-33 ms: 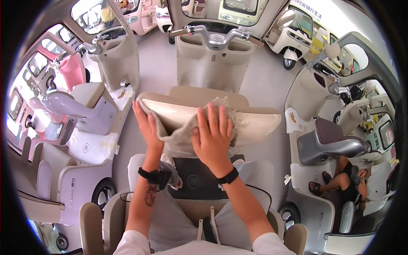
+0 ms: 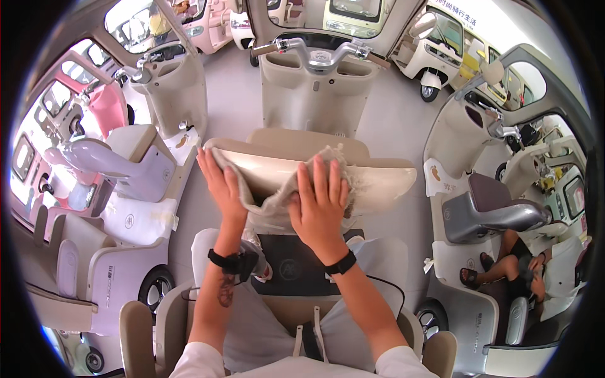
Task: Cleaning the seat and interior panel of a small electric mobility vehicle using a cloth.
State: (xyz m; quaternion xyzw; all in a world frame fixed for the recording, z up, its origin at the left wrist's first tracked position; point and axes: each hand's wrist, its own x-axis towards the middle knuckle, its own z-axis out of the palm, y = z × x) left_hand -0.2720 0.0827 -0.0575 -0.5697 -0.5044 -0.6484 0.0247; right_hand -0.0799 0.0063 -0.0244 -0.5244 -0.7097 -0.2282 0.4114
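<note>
Straight in front of me stands the cream, glossy back of a seat [image 2: 384, 183] with a beige cushion [image 2: 309, 138] on its far side. A grey-beige cleaning cloth [image 2: 270, 203] with a shaggy edge drapes over the shell's left and middle part. Against the left end of the shell, my left hand [image 2: 224, 189] lies with its fingers stretched, touching the cloth's edge. My right hand [image 2: 319, 211] presses flat on the cloth near the middle, fingers extended and slightly apart. Between the hands the cloth sags in a fold.
Ahead are a handlebar [image 2: 321, 57] and a beige front panel [image 2: 315, 101]. A dark floor mat [image 2: 287, 268] lies by my feet. A lilac vehicle [image 2: 126, 277] stands to the left, a grey one [image 2: 460, 315] to the right, where a seated person [image 2: 535, 271] is partly visible.
My right hand has shifted very slightly right and toward me on the cloth. My left hand stays at the shell's left end.
</note>
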